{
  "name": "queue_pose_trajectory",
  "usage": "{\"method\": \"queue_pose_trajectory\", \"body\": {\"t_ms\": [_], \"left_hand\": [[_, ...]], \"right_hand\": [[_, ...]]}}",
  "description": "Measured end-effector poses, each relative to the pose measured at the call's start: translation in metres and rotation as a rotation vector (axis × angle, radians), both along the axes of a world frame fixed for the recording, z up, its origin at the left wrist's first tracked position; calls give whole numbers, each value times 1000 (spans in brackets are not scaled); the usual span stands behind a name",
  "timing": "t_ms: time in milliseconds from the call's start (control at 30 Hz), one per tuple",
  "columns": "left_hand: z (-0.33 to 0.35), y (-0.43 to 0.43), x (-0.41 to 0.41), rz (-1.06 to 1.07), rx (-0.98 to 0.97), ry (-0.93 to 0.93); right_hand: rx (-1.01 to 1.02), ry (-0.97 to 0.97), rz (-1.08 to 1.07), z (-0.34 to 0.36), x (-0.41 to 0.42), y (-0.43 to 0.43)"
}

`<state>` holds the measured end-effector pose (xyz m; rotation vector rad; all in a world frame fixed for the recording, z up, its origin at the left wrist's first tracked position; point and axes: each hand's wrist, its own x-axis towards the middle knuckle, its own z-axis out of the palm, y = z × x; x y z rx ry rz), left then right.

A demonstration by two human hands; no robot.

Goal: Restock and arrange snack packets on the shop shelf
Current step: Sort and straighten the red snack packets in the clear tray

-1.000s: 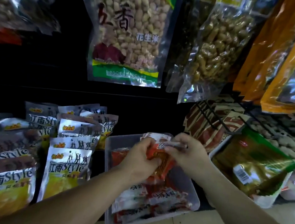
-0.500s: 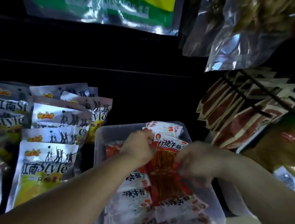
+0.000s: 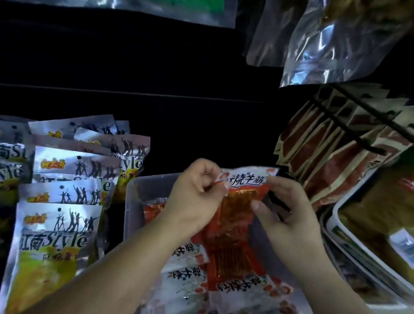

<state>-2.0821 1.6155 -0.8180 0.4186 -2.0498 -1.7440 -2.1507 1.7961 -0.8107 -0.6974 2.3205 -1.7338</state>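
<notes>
Raised since a moment ago, the red packet (image 3: pixel 236 209) is upright over the clear tub (image 3: pixel 135 195) — left hand (image 3: pixel 195 193) pinching its top corner, right hand (image 3: pixel 288 214) gripping its right edge. Arranging step, I judge; next, seat it squarely among the other packets (image 3: pixel 214 295).

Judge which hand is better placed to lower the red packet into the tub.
Left, likely: the left hand grips the red packet by its top corner, fingers curled; the right hand pinches its right edge, both over the clear tub.
</notes>
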Motion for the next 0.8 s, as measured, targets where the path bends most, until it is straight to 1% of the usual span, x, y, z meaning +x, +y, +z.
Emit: {"method": "queue_pose_trajectory", "body": {"t_ms": [67,100,167,233,333,367,433,467,500,533,567,600,667,700,733,767,800], "left_hand": [[17,4,8,39,67,23],[23,7,12,54,78,33],[29,13,20,67,120,37],[28,18,31,43,199,-13],[25,23,45,-20,254,-72],[24,23,48,-51,284,-79],[25,24,51,-83,353,-89],[25,22,53,-87,366,-98],[24,21,54,-92,360,-101],[22,19,54,-108,343,-109],[23,17,56,-151,324,-123],[23,17,58,-208,300,-148],[21,21,62,-324,216,-217],[21,24,63,-335,174,-234],[20,26,64,-307,124,-228],[17,28,65,-257,13,-199],[15,28,65,-197,-191,-149]], "right_hand": [[-176,-193,0,10,-1,-2],[-200,-205,-7,15,0,-3],[-214,-184,-20,21,0,-4],[-214,-213,-18,24,4,-3],[-145,-291,111,24,10,0],[-140,-364,136,24,11,2],[-195,-592,182,27,11,5],[-190,-694,218,29,10,7],[-154,-735,265,29,10,10],[-113,-713,297,29,11,13],[-80,-655,284,30,13,14],[-62,-591,244,31,16,14],[-97,-536,142,31,18,15],[-109,-510,93,30,20,15],[-51,-391,46,27,20,16],[88,-185,6,28,21,17],[235,-3,-46,32,23,18]]}}
